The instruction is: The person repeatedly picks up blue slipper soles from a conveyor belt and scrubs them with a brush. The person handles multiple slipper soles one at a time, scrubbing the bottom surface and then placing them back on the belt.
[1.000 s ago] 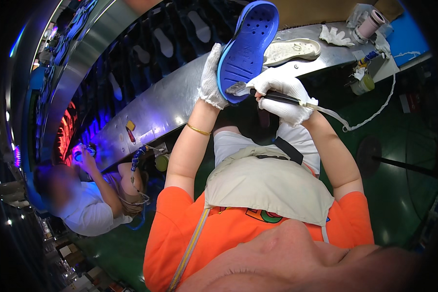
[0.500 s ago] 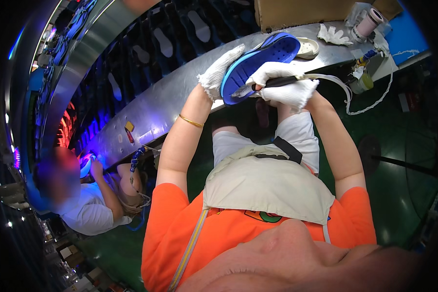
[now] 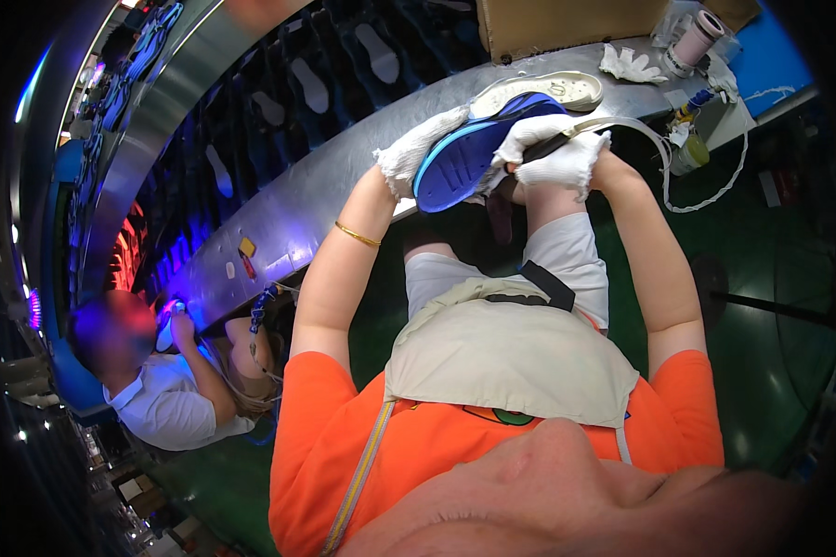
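A blue shoe sole (image 3: 459, 169) with a lighter blue edge is tilted in front of me, just over the near edge of the metal bench. My left hand (image 3: 424, 147), in a white knit glove, is closed round its left side. In my gloved right hand (image 3: 550, 153) is a black-handled tool (image 3: 545, 147) with a pale cord or hose. Its tip is hidden at the right edge of the sole. Behind the blue sole, a cream-coloured sole (image 3: 567, 88) lies on the bench.
A white glove (image 3: 633, 65) and a pink thread spool (image 3: 694, 44) lie at the back right. Beyond the metal bench (image 3: 344, 158) runs a line with several soles. A cardboard box (image 3: 567, 26) stands behind. At far left, a person (image 3: 172, 395) handles a lit shoe.
The blue sole has come slightly lower and nearer to me, uncovering more of the cream sole behind. My right hand with the tool has shifted from over the sole toward its right edge.
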Tool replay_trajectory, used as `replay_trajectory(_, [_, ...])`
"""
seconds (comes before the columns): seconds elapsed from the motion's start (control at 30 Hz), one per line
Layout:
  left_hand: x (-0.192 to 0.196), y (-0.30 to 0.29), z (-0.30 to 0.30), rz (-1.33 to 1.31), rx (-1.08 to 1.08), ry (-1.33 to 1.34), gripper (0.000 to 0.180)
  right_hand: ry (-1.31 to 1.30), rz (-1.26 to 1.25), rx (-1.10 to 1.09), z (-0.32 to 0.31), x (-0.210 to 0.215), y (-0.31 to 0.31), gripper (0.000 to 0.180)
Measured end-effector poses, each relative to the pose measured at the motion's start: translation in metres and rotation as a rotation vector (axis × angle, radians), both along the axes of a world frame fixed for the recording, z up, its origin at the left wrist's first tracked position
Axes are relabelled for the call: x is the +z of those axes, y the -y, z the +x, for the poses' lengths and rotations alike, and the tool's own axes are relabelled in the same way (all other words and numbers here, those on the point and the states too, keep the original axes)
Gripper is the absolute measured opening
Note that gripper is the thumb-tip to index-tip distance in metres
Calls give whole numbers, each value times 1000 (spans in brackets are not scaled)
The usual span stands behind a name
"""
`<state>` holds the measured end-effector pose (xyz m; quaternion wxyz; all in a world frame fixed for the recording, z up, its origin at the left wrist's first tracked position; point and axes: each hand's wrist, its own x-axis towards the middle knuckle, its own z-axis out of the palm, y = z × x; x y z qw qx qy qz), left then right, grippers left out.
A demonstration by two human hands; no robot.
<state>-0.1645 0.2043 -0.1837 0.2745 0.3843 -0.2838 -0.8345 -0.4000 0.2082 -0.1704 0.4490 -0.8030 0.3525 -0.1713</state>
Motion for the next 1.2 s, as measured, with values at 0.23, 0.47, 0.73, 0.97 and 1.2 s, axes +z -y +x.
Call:
replay_trajectory(0.23, [-14, -17, -1, 68, 71, -583, 64, 453, 175, -82, 2, 9, -16, 12])
replay_trajectory(0.47, [-40, -16, -13, -161, 305, -605, 75, 599, -151, -112, 44, -7, -64, 11])
replay_trajectory(0.73, [-51, -33, -26, -97, 470, -667, 55, 619, -198, -372, 42, -8, -48, 6])
replay_trajectory(0.97, [-58, -36, -23, -76, 254, -1171, 47, 852, 175, -361, 42, -14, -50, 8])
replay_trajectory(1.2, [-43, -56, -42, -45, 442, -614, 56, 691, -396, -595, 46, -12, -24, 9])
